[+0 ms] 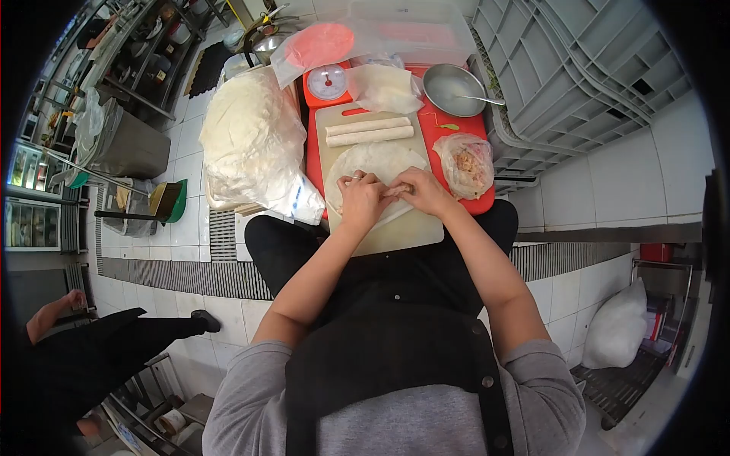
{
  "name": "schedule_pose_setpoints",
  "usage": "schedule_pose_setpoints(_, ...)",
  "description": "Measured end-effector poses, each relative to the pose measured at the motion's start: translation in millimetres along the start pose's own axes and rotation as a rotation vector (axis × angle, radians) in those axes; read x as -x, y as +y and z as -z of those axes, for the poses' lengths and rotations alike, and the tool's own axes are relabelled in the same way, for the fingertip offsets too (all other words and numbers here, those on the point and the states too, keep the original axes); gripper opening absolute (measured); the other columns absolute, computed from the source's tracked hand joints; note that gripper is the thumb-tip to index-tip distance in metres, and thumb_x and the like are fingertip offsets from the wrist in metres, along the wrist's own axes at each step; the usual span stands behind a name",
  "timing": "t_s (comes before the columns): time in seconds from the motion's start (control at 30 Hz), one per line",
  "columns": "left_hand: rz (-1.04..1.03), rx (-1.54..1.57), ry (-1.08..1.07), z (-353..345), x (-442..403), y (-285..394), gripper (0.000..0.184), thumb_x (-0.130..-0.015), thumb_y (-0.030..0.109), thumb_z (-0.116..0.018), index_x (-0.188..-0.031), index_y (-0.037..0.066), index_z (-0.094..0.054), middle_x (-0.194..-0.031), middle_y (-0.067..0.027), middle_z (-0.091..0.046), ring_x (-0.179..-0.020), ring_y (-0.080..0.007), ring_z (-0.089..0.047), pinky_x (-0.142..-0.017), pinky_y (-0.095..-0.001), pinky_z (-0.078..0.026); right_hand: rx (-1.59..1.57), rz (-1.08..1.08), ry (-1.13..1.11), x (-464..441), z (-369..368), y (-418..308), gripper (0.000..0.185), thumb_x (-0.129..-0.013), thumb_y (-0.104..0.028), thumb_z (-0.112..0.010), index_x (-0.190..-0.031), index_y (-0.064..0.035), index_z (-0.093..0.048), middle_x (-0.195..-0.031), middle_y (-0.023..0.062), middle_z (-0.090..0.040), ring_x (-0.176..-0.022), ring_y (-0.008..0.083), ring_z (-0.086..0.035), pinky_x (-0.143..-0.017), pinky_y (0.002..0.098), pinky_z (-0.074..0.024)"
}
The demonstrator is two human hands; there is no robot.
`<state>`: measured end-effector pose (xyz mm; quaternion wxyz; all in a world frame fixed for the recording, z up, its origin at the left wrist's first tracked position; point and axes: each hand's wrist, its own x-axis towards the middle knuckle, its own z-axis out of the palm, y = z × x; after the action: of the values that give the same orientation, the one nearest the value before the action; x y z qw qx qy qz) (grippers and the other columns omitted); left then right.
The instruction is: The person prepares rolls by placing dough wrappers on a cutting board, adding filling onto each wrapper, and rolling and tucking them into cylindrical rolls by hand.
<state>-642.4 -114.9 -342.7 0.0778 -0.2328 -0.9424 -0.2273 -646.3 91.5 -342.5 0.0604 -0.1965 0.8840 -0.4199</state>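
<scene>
Both hands are over a round, pale wrapper sheet (376,158) lying on a cutting board (411,235). My left hand (362,199) has its fingers curled and pressed at the sheet's near part. Beside it, my right hand (420,190) pinches a small strip of pinkish-brown filling (398,190), which both sets of fingertips touch. Two white rolls (369,131) lie side by side at the far end of the board. To the right sits a plastic bag of minced filling (465,166). A stack of pale sheets in plastic (255,137) stands to the left.
Behind the board are a kitchen scale (327,82), a metal bowl with a spoon (454,90) and plastic wrapping (384,90). Grey crates (578,68) rise at the right. Another person in dark clothes (99,349) is at the lower left, near a rack.
</scene>
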Motion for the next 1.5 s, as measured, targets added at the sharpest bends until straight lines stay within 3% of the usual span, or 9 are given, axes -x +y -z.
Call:
schedule_pose_setpoints(0.13, -0.005, 0.047, 0.019, 5.6, 3.8, 1.2, 0.031, -0.067, 0.040, -0.090, -0.088, 0.018, -0.081, -0.091, 0.0017, -0.068, -0.102, -0.0229, -0.060, -0.092, -0.0498, -0.034, -0.050, 0.027, 0.051, 4.6, 2.8, 1.7, 0.027, -0.079, -0.006, -0.078, -0.105, -0.0034, -0.073, -0.100, 0.0143, -0.072, -0.101, 0.0327, -0.068, -0.089, 0.0411, -0.0555)
schedule_pose_setpoints(0.2, 0.061, 0.074, 0.037, 6.0, 3.6, 4.5, 0.029, -0.067, 0.039, -0.089, -0.086, 0.018, -0.081, -0.090, 0.0015, -0.068, -0.102, -0.0227, -0.060, -0.091, -0.0497, -0.034, -0.002, 0.160, 0.142, 5.4, 1.7, 0.6, 0.024, -0.079, -0.006, -0.078, -0.102, -0.0029, -0.074, -0.096, 0.0140, -0.072, -0.099, 0.0324, -0.069, -0.088, 0.0408, -0.0556)
schedule_pose_setpoints(0.33, 0.010, 0.018, 0.041, -2.6, -0.6, 1.7, 0.029, -0.068, 0.038, -0.089, -0.087, 0.017, -0.081, -0.090, 0.0010, -0.068, -0.101, -0.0227, -0.060, -0.091, -0.0495, -0.034, -0.044, 0.017, 0.077, 6.0, 0.2, 1.9, 0.025, -0.078, -0.005, -0.078, -0.103, -0.0035, -0.074, -0.099, 0.0130, -0.072, -0.102, 0.0322, -0.068, -0.091, 0.0408, -0.0549)
schedule_pose_setpoints(0.5, 0.073, 0.061, 0.014, 10.4, 1.2, 4.2, 0.027, -0.069, 0.035, -0.088, -0.084, 0.015, -0.080, -0.089, 0.0002, -0.067, -0.102, -0.0232, -0.060, -0.091, -0.0496, -0.034, -0.105, 0.152, 0.162, 7.1, 3.6, -14.2, 0.018, -0.079, -0.005, -0.077, -0.097, -0.0042, -0.075, -0.098, 0.0104, -0.071, -0.103, 0.0308, -0.066, -0.091, 0.0401, -0.0537)
schedule_pose_setpoints(0.73, 0.029, -0.006, 0.016, 1.3, 0.6, 4.6, 0.028, -0.069, 0.035, -0.088, -0.085, 0.015, -0.080, -0.090, 0.0003, -0.067, -0.102, -0.0236, -0.060, -0.091, -0.0497, -0.034, -0.005, 0.184, 0.094, -1.8, -6.7, -16.5, 0.012, -0.080, -0.006, -0.076, -0.089, -0.0029, -0.069, -0.092, 0.0110, -0.067, -0.100, 0.0323, -0.064, -0.088, 0.0412, -0.0517)
schedule_pose_setpoints(0.83, 0.044, 0.036, 0.033, -0.6, -2.7, 9.5, 0.034, -0.066, 0.042, -0.089, -0.086, 0.016, -0.080, -0.092, -0.0004, -0.067, -0.104, -0.0243, -0.060, -0.091, -0.0493, -0.034, -0.085, 0.214, 0.245, -0.1, 4.5, -17.7, 0.014, -0.081, -0.007, -0.075, -0.093, -0.0033, -0.067, -0.094, 0.0126, -0.066, -0.100, 0.0341, -0.063, -0.088, 0.0427, -0.0515)
schedule_pose_setpoints(1.0, 0.035, 0.036, -0.069, -8.1, -11.3, 10.2, 0.037, -0.064, 0.040, -0.090, -0.092, 0.018, -0.081, -0.094, 0.0001, -0.069, -0.105, -0.0238, -0.060, -0.092, -0.0501, -0.034, -0.024, 0.033, -0.008, 4.4, 21.0, -5.0, 0.014, -0.085, -0.010, -0.073, -0.094, -0.0029, -0.066, -0.095, 0.0151, -0.066, -0.101, 0.0356, -0.064, -0.091, 0.0435, -0.0510)
schedule_pose_setpoints(1.2, 0.034, 0.052, -0.078, -8.6, -13.3, 12.4, 0.038, -0.065, 0.038, -0.090, -0.097, 0.019, -0.083, -0.095, -0.0001, -0.070, -0.106, -0.0244, -0.061, -0.092, -0.0507, -0.034, 0.029, 0.131, -0.024, 1.8, 19.6, 5.3, 0.014, -0.088, -0.011, -0.070, -0.098, -0.0035, -0.065, -0.098, 0.0147, -0.066, -0.101, 0.0352, -0.064, -0.088, 0.0435, -0.0516)
schedule_pose_setpoints(1.5, 0.047, 0.092, -0.037, -1.4, -13.8, 17.0, 0.036, -0.066, 0.036, -0.090, -0.097, 0.019, -0.083, -0.091, -0.0010, -0.069, -0.101, -0.0253, -0.061, -0.092, -0.0516, -0.035, -0.073, -0.037, 0.082, 11.8, 34.7, -17.6, 0.018, -0.078, -0.009, -0.079, -0.093, -0.0042, -0.070, -0.097, 0.0100, -0.063, -0.099, 0.0318, -0.063, -0.086, 0.0425, -0.0524)
